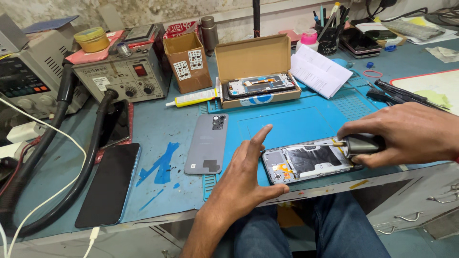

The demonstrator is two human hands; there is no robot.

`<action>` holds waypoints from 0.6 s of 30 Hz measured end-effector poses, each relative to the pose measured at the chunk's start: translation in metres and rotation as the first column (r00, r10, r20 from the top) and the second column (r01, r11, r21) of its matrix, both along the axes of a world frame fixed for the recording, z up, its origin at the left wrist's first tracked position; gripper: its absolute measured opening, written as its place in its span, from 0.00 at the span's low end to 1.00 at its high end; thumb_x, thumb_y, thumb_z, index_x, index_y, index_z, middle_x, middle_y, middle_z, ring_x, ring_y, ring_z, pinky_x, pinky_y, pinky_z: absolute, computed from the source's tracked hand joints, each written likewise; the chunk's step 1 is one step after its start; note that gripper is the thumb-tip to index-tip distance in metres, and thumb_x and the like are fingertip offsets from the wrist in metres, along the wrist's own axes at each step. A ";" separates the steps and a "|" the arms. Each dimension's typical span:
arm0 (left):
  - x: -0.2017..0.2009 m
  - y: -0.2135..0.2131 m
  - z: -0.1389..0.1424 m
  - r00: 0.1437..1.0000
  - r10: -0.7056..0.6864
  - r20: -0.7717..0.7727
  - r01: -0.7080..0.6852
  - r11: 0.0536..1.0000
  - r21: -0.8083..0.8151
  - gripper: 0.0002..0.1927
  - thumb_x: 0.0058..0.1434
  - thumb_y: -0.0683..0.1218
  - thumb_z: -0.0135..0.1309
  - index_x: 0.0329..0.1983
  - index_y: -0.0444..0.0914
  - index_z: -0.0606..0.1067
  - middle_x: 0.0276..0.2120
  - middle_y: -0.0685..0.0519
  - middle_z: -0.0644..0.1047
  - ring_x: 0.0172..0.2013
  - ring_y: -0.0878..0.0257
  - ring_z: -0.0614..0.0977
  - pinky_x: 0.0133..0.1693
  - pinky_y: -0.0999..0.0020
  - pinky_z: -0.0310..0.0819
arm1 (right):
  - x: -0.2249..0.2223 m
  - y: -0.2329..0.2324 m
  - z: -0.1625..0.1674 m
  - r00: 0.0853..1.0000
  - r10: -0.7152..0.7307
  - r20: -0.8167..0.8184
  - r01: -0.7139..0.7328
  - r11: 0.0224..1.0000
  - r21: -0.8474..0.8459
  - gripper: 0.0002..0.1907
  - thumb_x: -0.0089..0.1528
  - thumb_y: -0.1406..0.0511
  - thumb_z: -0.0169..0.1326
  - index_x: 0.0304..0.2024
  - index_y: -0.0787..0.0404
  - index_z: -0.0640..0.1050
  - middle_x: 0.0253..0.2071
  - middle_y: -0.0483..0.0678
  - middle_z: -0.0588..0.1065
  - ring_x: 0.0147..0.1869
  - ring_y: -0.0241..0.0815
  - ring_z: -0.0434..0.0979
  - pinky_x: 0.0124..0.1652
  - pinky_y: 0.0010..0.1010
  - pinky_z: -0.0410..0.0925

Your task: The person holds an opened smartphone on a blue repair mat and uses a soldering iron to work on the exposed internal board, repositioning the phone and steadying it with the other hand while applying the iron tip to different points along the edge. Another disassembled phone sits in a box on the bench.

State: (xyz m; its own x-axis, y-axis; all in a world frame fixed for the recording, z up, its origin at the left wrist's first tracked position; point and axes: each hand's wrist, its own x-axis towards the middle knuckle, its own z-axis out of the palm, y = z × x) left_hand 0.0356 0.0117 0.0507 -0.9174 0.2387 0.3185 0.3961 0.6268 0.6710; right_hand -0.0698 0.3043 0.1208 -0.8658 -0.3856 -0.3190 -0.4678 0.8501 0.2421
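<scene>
The opened smartphone (308, 163) lies face down at the near edge of the blue work mat (287, 119), its back removed so the grey shielding, a dark central plate and small orange flex parts show. The right hand (406, 136) is closed around a stubby grey electric screwdriver (361, 144), whose brass-coloured tip sits at the far right edge of the phone's frame. To do this well, the driver should stand square to the screw head, pressed lightly so the bit does not slip onto the board, and the phone should be kept from sliding on the mat. The left hand (244, 174) serves that purpose: it is spread wide, holding nothing, thumb lying along the near left corner of the phone and fingers raised and pointing away over the mat; whether the palm actually bears on the phone I cannot tell. Just left of that hand lies the detached grey back cover (207, 142), and further left a dark phone (109, 184) rests screen up near the table edge. Farther off, an open cardboard box (256, 69) holds another stripped phone frame, with a yellow glue tube (193, 99) beside it. A hot-air rework station (122, 74) stands at the far left, its black hoses trailing toward the near edge.
</scene>
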 end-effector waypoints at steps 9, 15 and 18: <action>-0.008 0.007 0.000 0.977 -0.020 -0.212 0.033 0.998 0.055 0.22 0.66 0.50 0.57 0.61 0.36 0.74 0.50 0.44 0.77 0.52 0.48 0.76 0.54 0.55 0.70 | 0.006 -0.001 0.007 0.996 0.083 -0.020 -0.085 0.989 -0.120 0.33 0.53 0.44 0.57 0.61 0.40 0.74 0.42 0.42 0.82 0.47 0.42 0.84 0.47 0.36 0.76; -0.021 0.012 -0.001 0.961 -0.038 -0.274 0.031 0.999 -0.030 0.12 0.64 0.43 0.55 0.49 0.38 0.82 0.38 0.48 0.78 0.44 0.51 0.77 0.49 0.58 0.68 | 0.005 0.002 0.004 0.995 0.095 -0.014 -0.096 0.983 -0.160 0.33 0.52 0.43 0.62 0.59 0.40 0.76 0.42 0.41 0.82 0.47 0.42 0.84 0.47 0.36 0.75; -0.026 0.014 -0.001 0.955 -0.022 -0.297 0.016 1.000 -0.022 0.09 0.63 0.43 0.56 0.43 0.39 0.84 0.33 0.49 0.77 0.40 0.52 0.78 0.47 0.58 0.69 | 0.007 0.006 0.006 0.974 0.217 -0.061 -0.226 0.939 -0.259 0.33 0.51 0.43 0.63 0.56 0.46 0.77 0.42 0.44 0.82 0.45 0.47 0.83 0.43 0.39 0.74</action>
